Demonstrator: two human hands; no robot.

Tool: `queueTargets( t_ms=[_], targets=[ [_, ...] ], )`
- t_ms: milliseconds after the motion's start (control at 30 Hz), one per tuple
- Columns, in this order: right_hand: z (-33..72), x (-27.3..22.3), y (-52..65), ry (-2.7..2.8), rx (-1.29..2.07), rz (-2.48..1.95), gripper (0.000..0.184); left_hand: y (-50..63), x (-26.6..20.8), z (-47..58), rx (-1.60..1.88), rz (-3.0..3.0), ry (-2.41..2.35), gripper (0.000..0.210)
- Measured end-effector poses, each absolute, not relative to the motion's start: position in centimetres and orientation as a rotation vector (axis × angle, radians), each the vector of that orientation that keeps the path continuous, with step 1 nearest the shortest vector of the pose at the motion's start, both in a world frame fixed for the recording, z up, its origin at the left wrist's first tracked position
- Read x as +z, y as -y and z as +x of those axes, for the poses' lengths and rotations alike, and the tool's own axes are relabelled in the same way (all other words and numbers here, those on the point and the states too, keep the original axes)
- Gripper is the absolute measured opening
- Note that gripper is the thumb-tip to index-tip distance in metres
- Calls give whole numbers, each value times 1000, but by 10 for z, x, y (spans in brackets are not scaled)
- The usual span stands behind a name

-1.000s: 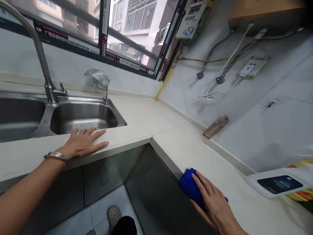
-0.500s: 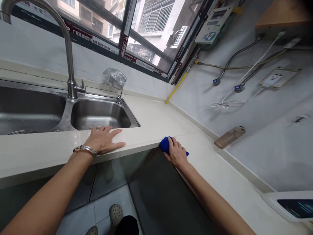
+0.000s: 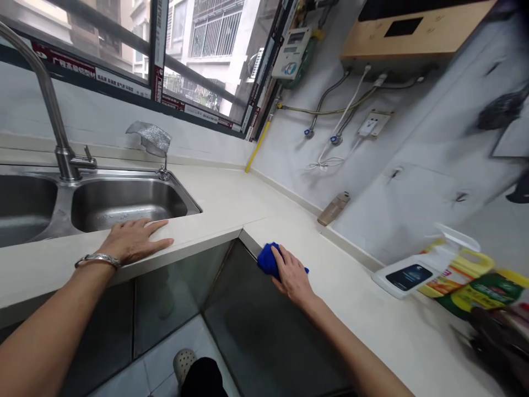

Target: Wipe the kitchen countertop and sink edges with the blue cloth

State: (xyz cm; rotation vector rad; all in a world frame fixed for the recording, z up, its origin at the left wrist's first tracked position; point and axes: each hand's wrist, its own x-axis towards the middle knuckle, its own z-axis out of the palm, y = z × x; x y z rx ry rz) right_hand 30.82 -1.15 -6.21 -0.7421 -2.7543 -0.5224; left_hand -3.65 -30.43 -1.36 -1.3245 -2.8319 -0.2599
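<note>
My right hand (image 3: pixel 291 274) is closed on a blue cloth (image 3: pixel 269 260), pressed over the front edge of the white countertop (image 3: pixel 219 184) just right of the inner corner. Part of the cloth sticks out beyond my fingers. My left hand (image 3: pixel 131 241), with a silver bracelet (image 3: pixel 97 259) at the wrist, lies flat on the counter strip in front of the sink (image 3: pixel 128 198). Its fingers are spread and it holds nothing. Below the right hand is a dark cabinet front (image 3: pixel 256 320).
A steel faucet (image 3: pixel 45 82) rises behind the sink, beside a soap pump wrapped in bubble film (image 3: pixel 152 138). A brown bottle (image 3: pixel 334 208) leans by the right wall. Farther right stand a white spray bottle (image 3: pixel 413 270) and yellow and green containers (image 3: pixel 483 292). A water heater (image 3: pixel 409 38) hangs above.
My right hand has slid the cloth along the counter edge, away from the inner corner and towards me. The view has turned right, bringing in the bottles. My left hand stays on the counter.
</note>
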Motion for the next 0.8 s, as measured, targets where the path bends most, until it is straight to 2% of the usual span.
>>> queueTargets(
  t_ms=[133,233,367,433,567,700,800],
  targets=[
    [395,-68,17,2721,-435,-651,82,305,-13,-36,-274,-1325,2852,81],
    [461,-62,20,2809,-206,-586,73,304,-12,-34,-272,-1311,2867,83],
    [526,-54,7,2809,143,-876,63,304,-12,-33,-239,-1298,2882,84],
    [541,-55,-11,2757,244,-986,64,303,-16,-35,-236,-1301,2866,87],
    [533,-65,-66,2663,120,-1097,68,302,-27,-46,-259,-1320,2819,100],
    [493,-68,-123,2732,-123,-1133,58,302,-42,-58,-346,-1411,2696,110],
    [452,-61,-149,2719,-370,-1144,53,305,-52,-65,-365,-1517,2612,108]
  ],
)
